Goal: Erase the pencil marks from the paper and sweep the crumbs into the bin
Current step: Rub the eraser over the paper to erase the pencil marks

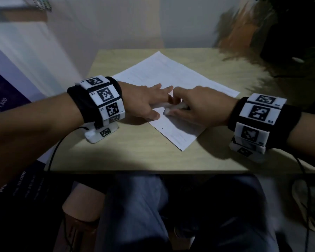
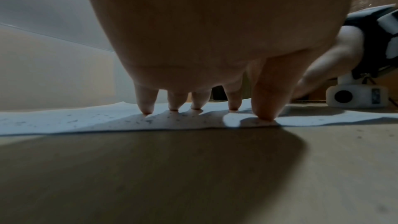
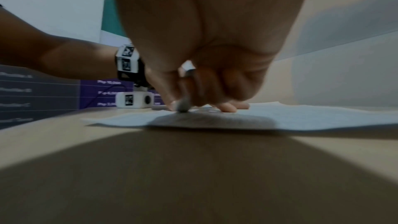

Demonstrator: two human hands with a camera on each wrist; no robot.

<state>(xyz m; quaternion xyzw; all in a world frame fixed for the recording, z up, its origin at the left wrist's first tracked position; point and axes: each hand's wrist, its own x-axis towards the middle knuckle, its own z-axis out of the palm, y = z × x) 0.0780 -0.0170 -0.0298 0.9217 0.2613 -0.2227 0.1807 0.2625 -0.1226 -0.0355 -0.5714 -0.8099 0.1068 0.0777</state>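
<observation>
A white sheet of paper [image 1: 173,77] lies turned cornerwise on the light wooden table [image 1: 135,153]. My left hand [image 1: 145,100] lies spread on the sheet's left part, its straight fingertips [image 2: 146,108] pressing the paper [image 2: 86,120] down. My right hand [image 1: 191,104] grips a white eraser [image 1: 178,106] and holds its end against the paper close to my left fingers. In the right wrist view the eraser's grey tip [image 3: 183,106] touches the paper [image 3: 312,117] under my curled fingers. Small dark specks [image 2: 148,121] lie scattered on the sheet.
A potted plant [image 1: 273,28] stands at the table's far right. A pale wall [image 1: 116,20] runs behind the table, and a purple printed board [image 1: 5,91] leans at the left. My knees [image 1: 149,211] are under the table's near edge. No bin is in view.
</observation>
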